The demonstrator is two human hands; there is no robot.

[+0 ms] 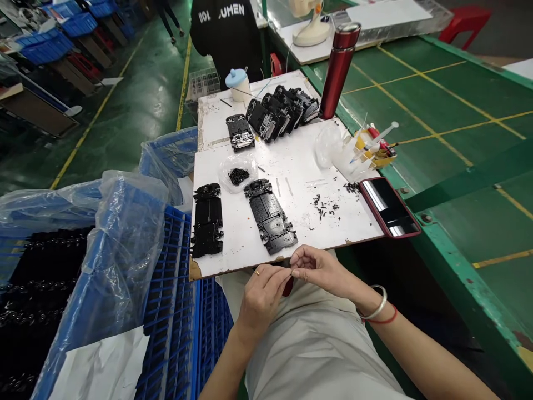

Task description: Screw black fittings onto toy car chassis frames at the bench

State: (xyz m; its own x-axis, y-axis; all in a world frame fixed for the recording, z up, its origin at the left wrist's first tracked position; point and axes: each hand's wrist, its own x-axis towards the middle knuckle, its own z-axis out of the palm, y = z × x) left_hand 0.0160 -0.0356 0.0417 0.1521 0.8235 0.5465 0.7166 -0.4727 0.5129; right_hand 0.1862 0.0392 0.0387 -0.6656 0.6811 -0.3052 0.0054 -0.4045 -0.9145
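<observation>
Just off the front edge of the white board, my left hand [263, 291] and my right hand [320, 270] meet at the fingertips. Both are pinched closed; whatever lies between them is too small or hidden to name. Directly beyond them a black toy-car chassis [271, 215] lies flat on the board. Another black chassis [207, 219] rests to its left, near the board's edge. Between the two, farther back, a clear plastic bag [239, 173] holds small black parts. Loose black bits [325, 206] are scattered on the right side.
Several assembled chassis [270, 114] lean in a row at the back, near a red thermos [340, 69] and a lidded cup [237, 84]. A phone [390, 206] overhangs the right edge. Blue crates [166, 311] stand at left. A person in black [227, 33] sits ahead.
</observation>
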